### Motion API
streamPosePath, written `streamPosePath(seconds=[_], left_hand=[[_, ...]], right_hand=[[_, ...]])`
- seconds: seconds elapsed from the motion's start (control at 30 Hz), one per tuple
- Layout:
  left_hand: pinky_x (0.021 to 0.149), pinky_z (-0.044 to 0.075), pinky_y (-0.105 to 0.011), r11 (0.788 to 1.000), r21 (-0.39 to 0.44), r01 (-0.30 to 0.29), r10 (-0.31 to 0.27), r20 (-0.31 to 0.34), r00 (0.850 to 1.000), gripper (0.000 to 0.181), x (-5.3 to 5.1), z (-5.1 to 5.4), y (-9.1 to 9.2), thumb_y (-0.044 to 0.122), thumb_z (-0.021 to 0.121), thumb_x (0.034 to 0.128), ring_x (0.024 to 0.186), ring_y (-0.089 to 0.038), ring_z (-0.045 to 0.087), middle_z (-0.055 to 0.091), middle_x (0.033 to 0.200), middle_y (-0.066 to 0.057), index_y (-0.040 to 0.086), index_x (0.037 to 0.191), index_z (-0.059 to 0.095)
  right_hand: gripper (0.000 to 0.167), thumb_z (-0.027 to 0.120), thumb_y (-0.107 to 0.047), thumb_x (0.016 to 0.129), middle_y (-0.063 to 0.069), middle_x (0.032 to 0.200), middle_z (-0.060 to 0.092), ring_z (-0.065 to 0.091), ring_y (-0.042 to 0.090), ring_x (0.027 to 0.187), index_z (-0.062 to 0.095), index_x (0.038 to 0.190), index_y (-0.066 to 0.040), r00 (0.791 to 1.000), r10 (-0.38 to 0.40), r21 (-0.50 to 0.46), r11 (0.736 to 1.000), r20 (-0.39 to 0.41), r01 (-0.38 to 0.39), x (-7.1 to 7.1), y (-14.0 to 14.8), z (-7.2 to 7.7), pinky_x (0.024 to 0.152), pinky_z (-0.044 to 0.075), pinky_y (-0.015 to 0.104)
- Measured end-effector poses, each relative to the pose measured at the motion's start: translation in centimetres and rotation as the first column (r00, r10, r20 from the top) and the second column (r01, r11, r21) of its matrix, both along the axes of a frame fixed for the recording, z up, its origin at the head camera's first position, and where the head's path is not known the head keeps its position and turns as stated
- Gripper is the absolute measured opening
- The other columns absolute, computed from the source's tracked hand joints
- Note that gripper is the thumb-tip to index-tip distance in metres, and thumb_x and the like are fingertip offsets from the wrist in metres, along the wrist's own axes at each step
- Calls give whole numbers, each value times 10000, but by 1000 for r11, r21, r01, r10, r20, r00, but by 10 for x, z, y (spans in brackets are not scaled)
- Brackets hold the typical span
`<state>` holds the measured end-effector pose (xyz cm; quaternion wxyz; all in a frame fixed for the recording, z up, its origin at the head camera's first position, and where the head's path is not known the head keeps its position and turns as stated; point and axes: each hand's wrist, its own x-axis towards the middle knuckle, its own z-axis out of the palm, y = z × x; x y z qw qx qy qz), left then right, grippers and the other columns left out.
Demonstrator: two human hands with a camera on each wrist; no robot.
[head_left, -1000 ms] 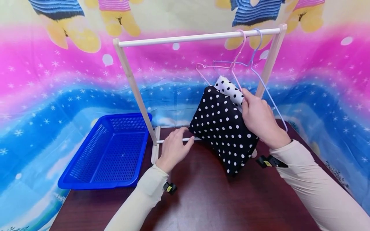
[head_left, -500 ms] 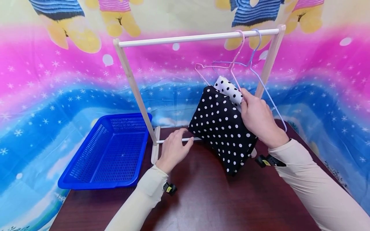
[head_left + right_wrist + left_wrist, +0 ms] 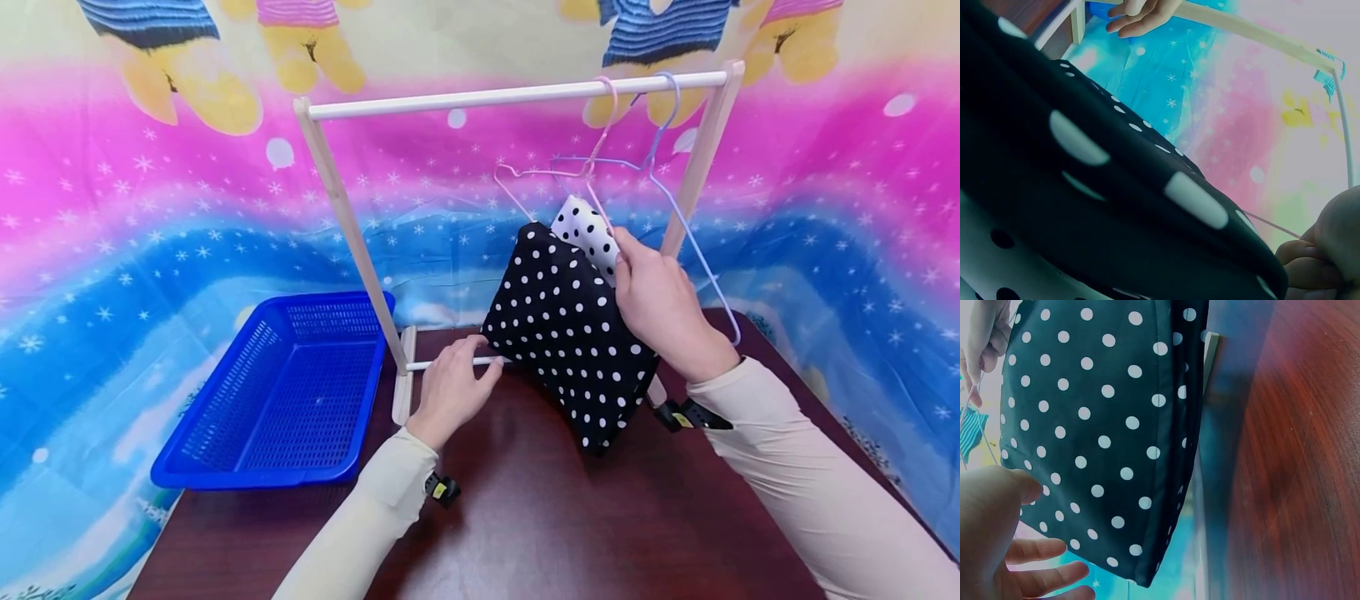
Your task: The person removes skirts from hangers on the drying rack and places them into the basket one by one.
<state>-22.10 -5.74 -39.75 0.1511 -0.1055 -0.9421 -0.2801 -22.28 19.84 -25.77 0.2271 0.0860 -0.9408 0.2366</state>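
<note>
A black cloth with white dots [image 3: 562, 325] hangs at a slant from the pink wire hanger [image 3: 592, 167], whose hook is over the rack's top rod. My right hand [image 3: 663, 304] grips the hanger's right arm beside the cloth's upper edge; its fingers [image 3: 1307, 269] are curled round the wire in the right wrist view. Behind shows a white cloth with black dots [image 3: 588, 233], mostly hidden; which hanger bears it I cannot tell. My left hand [image 3: 455, 379] is held at the black cloth's left corner with fingers spread and bent slightly, its thumb [image 3: 1025, 487] overlapping the cloth's edge.
The wooden rack [image 3: 352, 242] stands on the dark red table [image 3: 517, 525]. A lilac wire hanger [image 3: 693, 221] hangs right of the pink one, near the right post. At left sits a blue plastic basket [image 3: 348, 477]. A printed cloth backdrop [image 3: 450, 200] surrounds the table.
The pink hanger has slid a little left along the rod, away from the lilac one. The black cloth and my right hand moved with it. My left hand has stayed nearly still.
</note>
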Motion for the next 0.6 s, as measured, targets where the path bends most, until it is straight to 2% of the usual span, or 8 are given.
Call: streamPosePath(seconds=[0.2,0.47,0.6], left_hand=[[918,552,-473,1000,17,5,-5,19,1000,454,-2,-3,0,474,606,970,1117,-271,665,701,1263,-70,154,1290,642],[906,552,-466,1000,28,8,-9,17,1000,422,-3,-6,1,446,623,966,1100,-268,673,712,1232,-82,154,1269,654],[895,554,-466,999,38,6,-7,22,1000,406,-3,-6,2,428,639,962,1091,-269,676,713,1228,-85,157,1265,656]], right_hand=[[468,376,-191,1083,167,693,506,465,253,465,420,1546,-142,1000,-4,7,1000,25,3,-2,-4,-1,427,356,374],[459,380,-203,1080,226,730,577,576,350,614,439,1535,-177,1000,-11,14,1000,26,11,-3,-8,0,542,410,489],[450,402,-193,1073,221,704,556,573,356,617,460,1519,-193,1000,-22,15,1000,18,21,-2,-11,0,563,419,503]])
